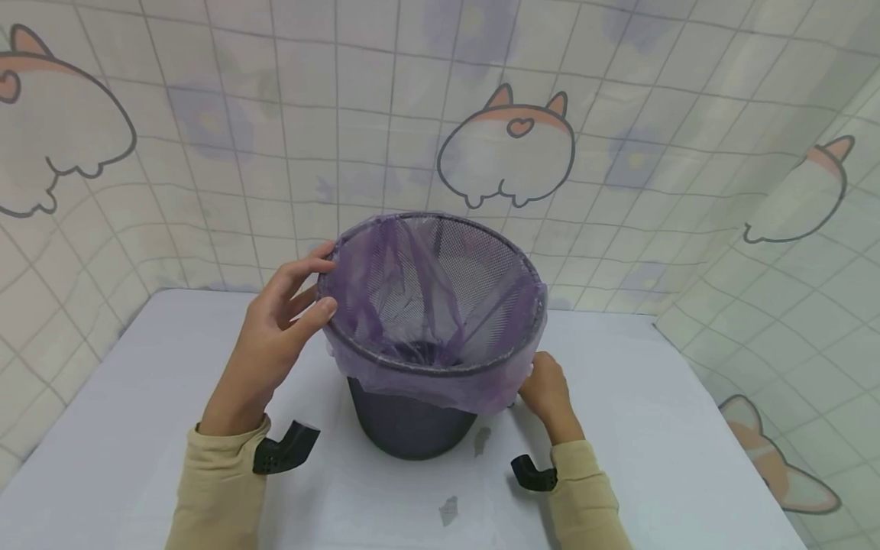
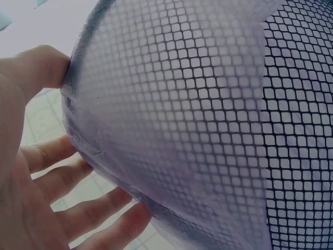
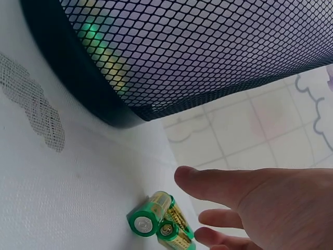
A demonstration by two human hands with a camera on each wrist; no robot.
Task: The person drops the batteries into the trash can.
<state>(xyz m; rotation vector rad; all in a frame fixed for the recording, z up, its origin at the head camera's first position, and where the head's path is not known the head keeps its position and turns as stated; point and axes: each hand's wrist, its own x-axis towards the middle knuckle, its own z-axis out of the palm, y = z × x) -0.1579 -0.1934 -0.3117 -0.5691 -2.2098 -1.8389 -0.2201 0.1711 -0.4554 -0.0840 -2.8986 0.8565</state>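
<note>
A black mesh wastebasket point(image 1: 412, 428) stands on the white table, lined with a translucent purple bin bag point(image 1: 440, 389) folded over its rim. My left hand point(image 1: 271, 328) touches the bag-covered rim at the left, thumb and fingers spread and mostly straight. To the right of the basket, low by the table, is my right hand point(image 1: 546, 386). In the right wrist view its thumb and fingers are parted beside a cluster of green and gold batteries point(image 3: 151, 216), one thicker than the others. Fingertips lie close against a smaller battery; contact is unclear. The basket mostly hides these batteries in the head view.
Blurred green and yellow shapes point(image 3: 101, 49) show through the mesh near the basket's base. Grey patches point(image 1: 449, 510) mark the white table point(image 1: 660, 428). A tile-patterned curtain point(image 1: 275, 153) with cartoon animals hangs behind and to the sides.
</note>
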